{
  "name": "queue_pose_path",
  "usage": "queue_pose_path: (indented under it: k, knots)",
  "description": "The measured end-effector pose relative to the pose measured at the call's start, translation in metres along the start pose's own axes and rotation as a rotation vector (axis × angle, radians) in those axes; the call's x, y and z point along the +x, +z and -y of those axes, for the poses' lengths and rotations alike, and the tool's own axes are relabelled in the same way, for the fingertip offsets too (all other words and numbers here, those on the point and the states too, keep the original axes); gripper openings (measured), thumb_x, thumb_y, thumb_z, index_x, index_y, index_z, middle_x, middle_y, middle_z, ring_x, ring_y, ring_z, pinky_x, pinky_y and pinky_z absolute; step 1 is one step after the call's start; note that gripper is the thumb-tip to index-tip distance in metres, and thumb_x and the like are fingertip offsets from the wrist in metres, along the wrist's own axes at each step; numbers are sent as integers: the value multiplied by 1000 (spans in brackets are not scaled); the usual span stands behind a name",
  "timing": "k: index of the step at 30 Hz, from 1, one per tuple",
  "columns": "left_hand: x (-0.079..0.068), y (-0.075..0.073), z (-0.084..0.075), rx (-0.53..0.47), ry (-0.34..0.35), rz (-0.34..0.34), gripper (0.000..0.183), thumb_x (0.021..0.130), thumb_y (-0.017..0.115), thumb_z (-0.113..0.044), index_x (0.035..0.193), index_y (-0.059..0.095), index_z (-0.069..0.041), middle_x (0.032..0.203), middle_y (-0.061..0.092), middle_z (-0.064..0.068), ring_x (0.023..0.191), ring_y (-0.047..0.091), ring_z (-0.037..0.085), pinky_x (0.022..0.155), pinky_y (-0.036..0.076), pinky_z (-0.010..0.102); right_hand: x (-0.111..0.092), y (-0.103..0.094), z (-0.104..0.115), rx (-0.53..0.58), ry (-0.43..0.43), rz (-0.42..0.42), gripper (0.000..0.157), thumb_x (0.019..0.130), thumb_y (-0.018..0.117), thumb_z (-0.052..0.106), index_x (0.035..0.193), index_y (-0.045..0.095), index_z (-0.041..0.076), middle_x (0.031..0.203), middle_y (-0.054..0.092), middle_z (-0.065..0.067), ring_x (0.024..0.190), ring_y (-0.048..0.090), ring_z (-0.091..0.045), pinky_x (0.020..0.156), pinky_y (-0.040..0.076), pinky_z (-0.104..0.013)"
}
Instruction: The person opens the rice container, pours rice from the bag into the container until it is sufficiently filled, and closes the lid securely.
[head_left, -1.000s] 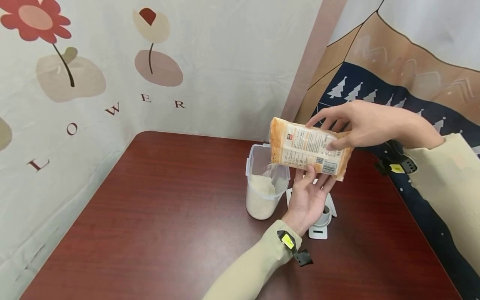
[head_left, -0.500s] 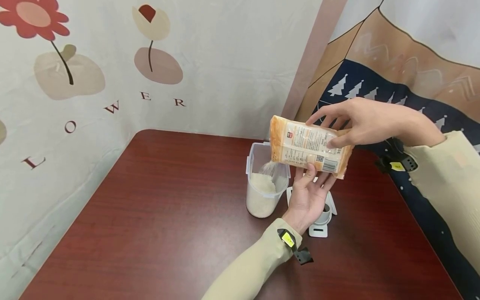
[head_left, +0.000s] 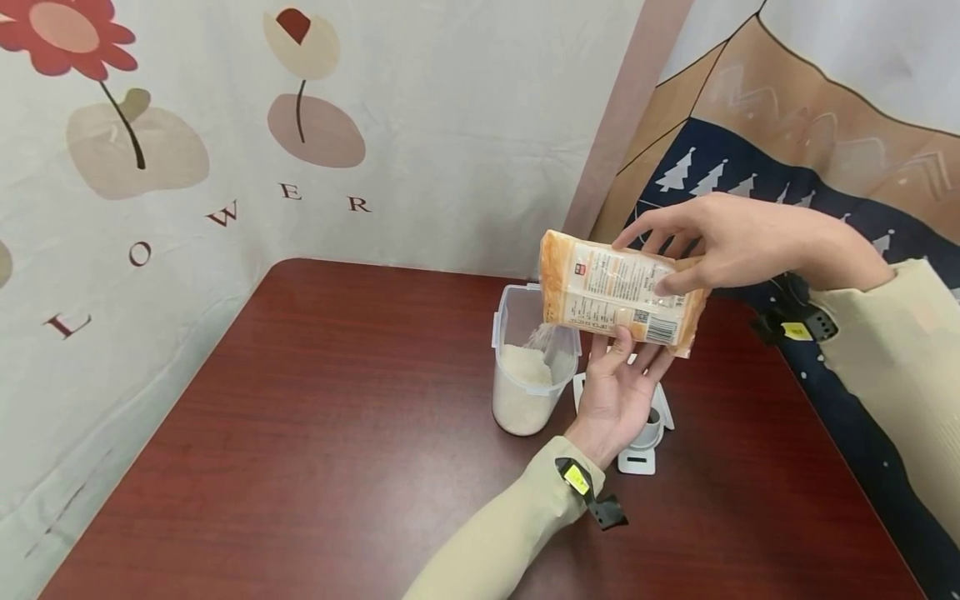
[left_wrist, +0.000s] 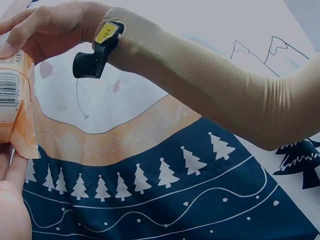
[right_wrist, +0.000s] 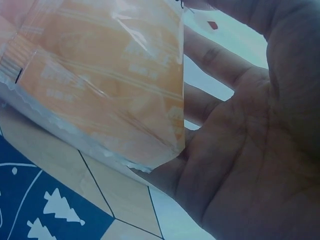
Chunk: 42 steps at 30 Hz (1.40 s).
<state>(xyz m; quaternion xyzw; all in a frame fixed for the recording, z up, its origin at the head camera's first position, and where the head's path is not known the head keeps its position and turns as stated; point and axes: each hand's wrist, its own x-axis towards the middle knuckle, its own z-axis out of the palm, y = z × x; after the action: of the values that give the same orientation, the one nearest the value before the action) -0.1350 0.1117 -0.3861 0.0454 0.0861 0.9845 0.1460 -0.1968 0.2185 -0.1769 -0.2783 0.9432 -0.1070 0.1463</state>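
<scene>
An orange-and-white plastic bag [head_left: 607, 283] with printed text and a barcode is held in the air, its left end tilted down. From that end a thin stream of white grains [head_left: 538, 337] falls into a clear plastic container [head_left: 513, 312], where more white grains [head_left: 521, 365] are heaped. My left hand [head_left: 611, 408] holds the bag from below, thumb on the printed face and fingers behind. At the bag's upper right, my right hand [head_left: 735, 237] grips it between thumb and fingers. The right wrist view has the bag's orange side [right_wrist: 110, 80] against the right hand's fingers. The bag's mouth is hidden.
Behind the left hand stands a small white device [head_left: 636, 462] with a round part, mostly covered. All this is on a dark red-brown table [head_left: 337, 417]. A flower-printed curtain [head_left: 450, 125] hangs at the back, and a tree-patterned cloth [head_left: 697, 167] hangs at the right.
Grains keep falling from the bag into the container. Both hands and the bag stay nearly in place; the head view shifts slightly.
</scene>
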Motion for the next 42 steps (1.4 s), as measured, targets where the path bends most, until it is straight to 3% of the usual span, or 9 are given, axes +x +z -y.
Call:
queue_pose_path:
  k: [26,35,42]
  knots:
    - [-2,0,-1,36,-15,-5,44,95,66,-34,137,52,-34,145,57,0,130,59,25,119,40,50,2,-2,2,-4,-2,4,61,87,82,15,141,57,27,122,72,-5,104,73,-28,79,63,-39]
    - [-1,1,-2,50,-19,4,43,99,61,-32,140,49,-35,146,56,-1,130,59,24,120,38,51,2,-2,2,11,-8,6,60,87,82,15,141,57,25,121,72,-6,103,73,-27,77,63,-38]
    - [-1,1,-3,47,-10,-2,42,99,61,-31,139,48,-33,145,56,0,130,59,24,119,40,49,3,-3,4,3,-17,16,59,88,80,14,141,57,26,121,72,-4,103,73,-23,72,59,-27]
